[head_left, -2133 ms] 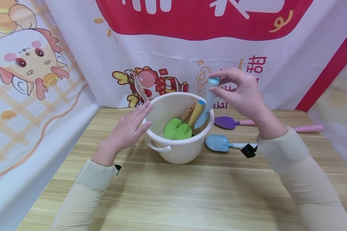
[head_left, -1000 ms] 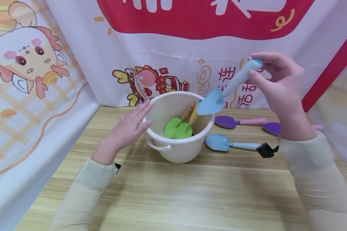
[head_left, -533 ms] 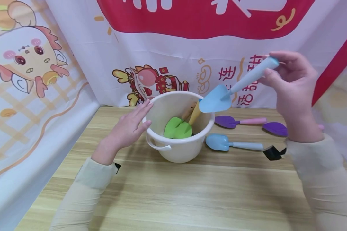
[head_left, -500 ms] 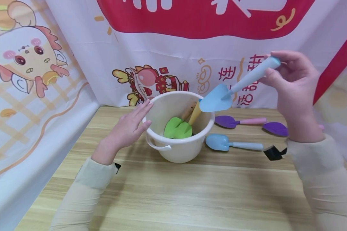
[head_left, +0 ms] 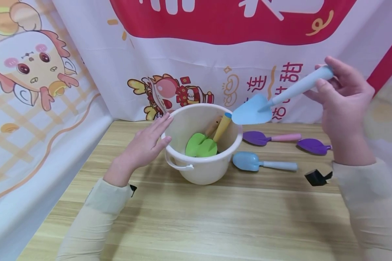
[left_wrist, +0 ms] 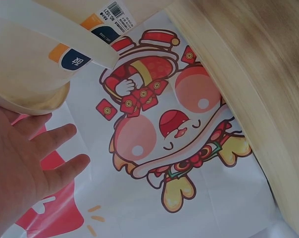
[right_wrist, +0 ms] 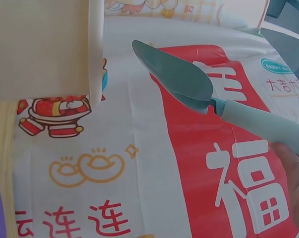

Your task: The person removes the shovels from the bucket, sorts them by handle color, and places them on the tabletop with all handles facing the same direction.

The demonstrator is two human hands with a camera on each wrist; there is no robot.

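Observation:
My right hand (head_left: 347, 98) pinches the handle end of a light-blue garden trowel (head_left: 253, 108), raised with its blade just right of the bucket's rim. In the right wrist view the trowel (right_wrist: 181, 77) hangs in front of the cloth, fingers at its handle. A white bucket (head_left: 200, 172) stands on the table. My left hand (head_left: 143, 145) lies with straight fingers against its left rim; the left wrist view shows fingers spread beside the bucket (left_wrist: 28, 64). Inside are two green-bladed trowels (head_left: 206, 148), one with a yellow handle, the other with a brown one.
Right of the bucket lie a blue trowel (head_left: 246, 161), a purple trowel with pink handle (head_left: 256, 138) and another purple trowel (head_left: 311, 146), partly behind my right wrist. A printed cloth (head_left: 183, 54) hangs behind the wooden table (head_left: 196, 217). The bucket's white handle (head_left: 179, 166) hangs down in front.
My right hand has lifted the light-blue trowel from inside the bucket and drawn it rightward, tilting it toward level. My left hand stays at the rim.

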